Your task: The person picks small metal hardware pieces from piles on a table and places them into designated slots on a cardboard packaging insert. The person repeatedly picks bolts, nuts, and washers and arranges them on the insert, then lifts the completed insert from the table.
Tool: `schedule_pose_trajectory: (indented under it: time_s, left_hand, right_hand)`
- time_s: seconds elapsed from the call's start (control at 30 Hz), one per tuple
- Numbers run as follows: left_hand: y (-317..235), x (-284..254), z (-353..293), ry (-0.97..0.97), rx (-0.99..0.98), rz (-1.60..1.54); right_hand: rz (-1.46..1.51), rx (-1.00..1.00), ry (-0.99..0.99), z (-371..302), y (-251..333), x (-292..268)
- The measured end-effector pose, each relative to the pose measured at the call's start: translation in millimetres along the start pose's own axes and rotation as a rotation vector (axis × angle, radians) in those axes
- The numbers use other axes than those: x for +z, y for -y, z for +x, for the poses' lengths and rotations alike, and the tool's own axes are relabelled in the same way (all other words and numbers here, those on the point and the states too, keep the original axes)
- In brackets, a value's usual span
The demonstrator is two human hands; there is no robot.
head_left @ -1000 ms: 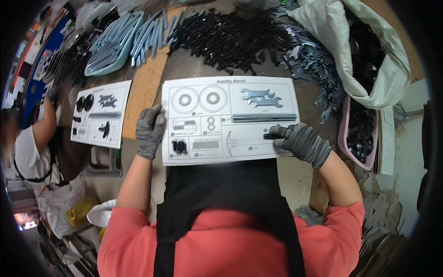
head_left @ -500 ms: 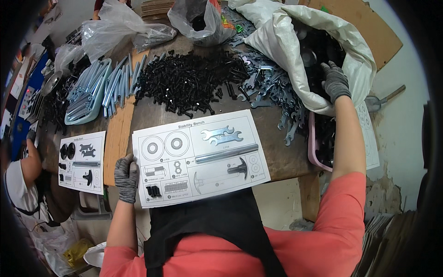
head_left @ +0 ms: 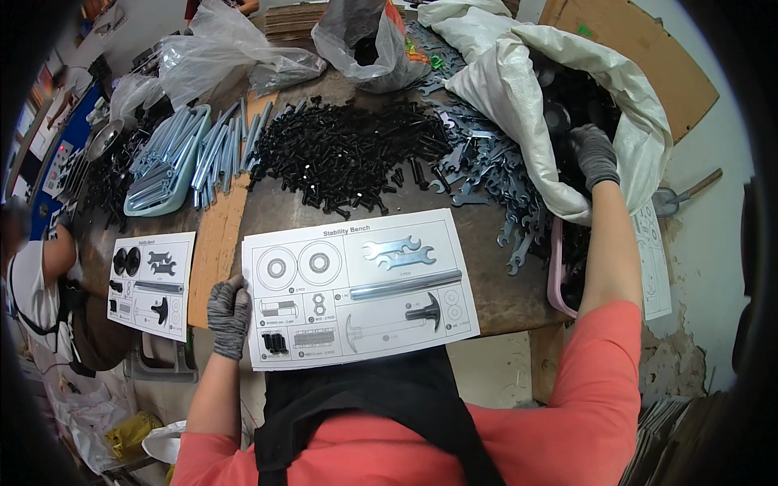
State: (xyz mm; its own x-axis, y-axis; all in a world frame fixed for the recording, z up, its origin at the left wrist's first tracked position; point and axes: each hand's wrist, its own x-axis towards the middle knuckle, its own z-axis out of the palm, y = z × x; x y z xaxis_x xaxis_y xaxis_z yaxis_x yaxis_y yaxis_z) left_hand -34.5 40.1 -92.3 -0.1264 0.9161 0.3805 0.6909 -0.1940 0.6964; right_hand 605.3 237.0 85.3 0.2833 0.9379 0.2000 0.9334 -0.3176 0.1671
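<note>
My gloved left hand (head_left: 229, 316) grips the left edge of a white printed parts sheet (head_left: 316, 231), its fingers closed on it. Two open-end wrenches (head_left: 401, 253), a metal tube (head_left: 405, 285), a black T-shaped knob (head_left: 425, 312) and some short black bolts (head_left: 275, 343) lie on the sheet over their outlines. My gloved right hand (head_left: 596, 155) is inside a white woven sack (head_left: 515, 105), among black round parts (head_left: 557, 117). Its fingers are curled, with their tips hidden in the dark, so I cannot make out what they hold.
Black bolts (head_left: 332, 154) are heaped mid-table, beside piled wrenches (head_left: 486, 166). Metal tubes (head_left: 166, 154) fill a pale blue basket (head_left: 154, 212) on the left. A pink bin (head_left: 557, 279) stands under the sack. A second sheet (head_left: 150, 251) lies left, near another person's arm (head_left: 58, 253).
My right hand has sunk slightly lower in the sack, and its fingers, stretched out before, are now curled. My left hand still grips the sheet. The whole view has shifted slightly.
</note>
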Motion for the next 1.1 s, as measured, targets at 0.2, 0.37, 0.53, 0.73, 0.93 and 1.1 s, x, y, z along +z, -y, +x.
schedule_pose_trajectory:
  time_s: [0.2, 0.37, 0.53, 0.73, 0.93, 1.1]
  left_hand:
    - [-22, -16, 17, -0.11, 0.096, -0.106]
    - [-119, -1, 62, 0.279, 0.1, -0.549]
    - [-132, 19, 72, 0.496, -0.018, -0.693]
    - [-72, 10, 87, 0.36, -0.217, -0.462]
    - [-55, 2, 88, 0.272, 0.046, 0.226]
    - [-64, 2, 78, 0.538, 0.164, 0.365]
  right_hand:
    - [1.51, -0.082, 0.057, -43, 56, -55]
    - [1.279, -0.517, 0.492, -139, 182, -85]
    - [1.023, -1.075, 0.605, -192, 299, -43]
    - [0.745, -1.042, 0.129, -228, 352, 7]
    - [0.433, -1.116, 0.166, -238, 347, -1]
    - [0.319, -0.997, 0.302, -227, 347, -5]
